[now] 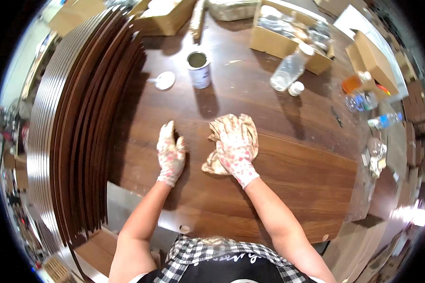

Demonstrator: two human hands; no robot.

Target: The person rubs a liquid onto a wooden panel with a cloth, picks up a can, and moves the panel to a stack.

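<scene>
Both hands wear pale, stained gloves with pinkish-red spots. My right hand (234,147) presses down on a crumpled tan rag (214,166), which bunches out around the palm and fingers. Under the rag lies a dark brown wood-grain panel (297,188). My left hand (171,153) rests on the wood surface to the left of the rag, its thumb apart from the fingers and nothing held. Beyond the hands stands an open tin can (199,75). A round white lid (165,80) lies to the can's left.
Brown panels (75,127) stand in a tall row at left. A clear plastic bottle (288,73) and a small white-capped bottle (296,88) stand before a cardboard box (269,40) of bottles. An orange-filled bottle (353,84) and a water bottle (386,121) are at right.
</scene>
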